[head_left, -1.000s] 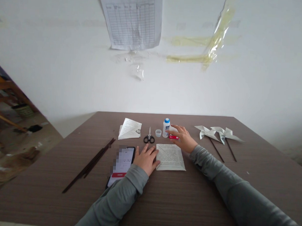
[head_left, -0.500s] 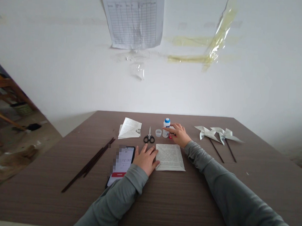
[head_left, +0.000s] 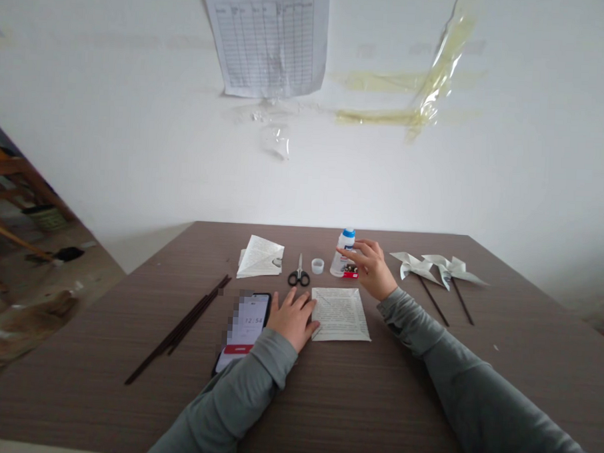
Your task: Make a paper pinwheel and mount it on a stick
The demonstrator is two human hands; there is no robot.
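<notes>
My left hand (head_left: 292,317) lies flat on the table with its fingers spread, the fingertips at the left edge of a square printed paper (head_left: 341,315) with diagonal creases. Behind that paper, my right hand (head_left: 376,268) has its thumb and fingers around a white bottle (head_left: 341,261) with a blue cap, which leans to the right. A small red box (head_left: 351,271) is partly hidden behind the bottle and my fingers. Left of the bottle stand a small clear cup (head_left: 317,266) and black-handled scissors (head_left: 298,274), which lie with the blades pointing away.
Folded printed papers (head_left: 261,257) lie at the back left, and dark thin sticks (head_left: 185,325) at the left. A phone (head_left: 245,331) showing a timer is beside my left wrist. Two paper pinwheels (head_left: 413,266) on sticks lie at the right. A wall (head_left: 384,183) borders the table's far edge.
The bottle has shifted right and gone from upright to tilted, as my right hand moved right with it. More of the red box now shows. My left hand has stayed in place.
</notes>
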